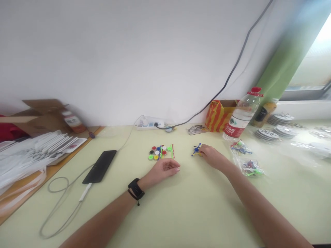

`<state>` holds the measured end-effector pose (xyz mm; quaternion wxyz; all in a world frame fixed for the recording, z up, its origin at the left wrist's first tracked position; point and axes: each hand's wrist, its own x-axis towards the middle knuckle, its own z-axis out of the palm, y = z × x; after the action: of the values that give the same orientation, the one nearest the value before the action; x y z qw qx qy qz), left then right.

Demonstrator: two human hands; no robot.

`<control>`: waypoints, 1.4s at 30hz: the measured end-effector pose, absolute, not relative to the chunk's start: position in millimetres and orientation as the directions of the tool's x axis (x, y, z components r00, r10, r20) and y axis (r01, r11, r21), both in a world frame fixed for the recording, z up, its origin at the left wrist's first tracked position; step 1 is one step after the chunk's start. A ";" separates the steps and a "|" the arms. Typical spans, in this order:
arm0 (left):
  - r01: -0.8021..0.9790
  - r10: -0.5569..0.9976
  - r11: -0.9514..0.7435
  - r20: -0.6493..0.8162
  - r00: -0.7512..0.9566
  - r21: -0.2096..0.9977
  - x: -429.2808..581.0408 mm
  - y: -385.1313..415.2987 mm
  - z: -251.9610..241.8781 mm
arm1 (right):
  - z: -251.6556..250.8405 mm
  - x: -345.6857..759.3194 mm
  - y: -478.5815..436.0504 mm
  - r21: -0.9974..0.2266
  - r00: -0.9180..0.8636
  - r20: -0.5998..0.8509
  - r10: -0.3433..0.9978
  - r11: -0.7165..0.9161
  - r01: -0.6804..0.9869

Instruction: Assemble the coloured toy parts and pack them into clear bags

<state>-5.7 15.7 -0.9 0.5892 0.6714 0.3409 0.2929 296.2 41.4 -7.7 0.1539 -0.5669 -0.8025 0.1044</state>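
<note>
My right hand (210,155) rests on the pale green table (181,213), fingers closed on a small assembly of blue, yellow and green toy pieces (196,150). My left hand (165,169), with a black band on the wrist, lies on the table with fingers loosely curled and nothing visible in them. Just beyond it sits a cluster of coloured round connectors and thin sticks (160,152).
Two clear bags of coloured parts (247,159) lie right of my right hand. A water bottle (241,119), a striped bag (218,116), a power strip (150,124), a black phone (100,166) on a cable, stacked discs (274,129) and white papers (33,151) surround the area.
</note>
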 end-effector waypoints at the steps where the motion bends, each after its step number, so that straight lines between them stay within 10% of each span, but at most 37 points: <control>1: 0.112 0.802 -0.075 -0.007 0.598 0.991 -5.9 15.7 -0.8 | -7.2 296.1 40.6 -0.337 -0.307 0.132 0.942 0.334 0.880; 9: 0.110 0.805 -0.082 0.001 0.594 0.990 -5.9 16.2 -2.8 | 1.3 320.7 41.2 -0.255 -0.114 0.353 0.929 0.213 0.943; 42: 0.127 0.790 -0.103 0.003 0.613 0.986 -7.4 17.5 -4.6 | -2.1 336.3 43.5 -0.306 -0.101 0.137 0.985 0.139 0.942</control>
<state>-7.4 17.5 -4.6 0.5802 0.6856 0.3345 0.2855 336.3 43.5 -2.1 0.1550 -0.6522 -0.7387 0.0705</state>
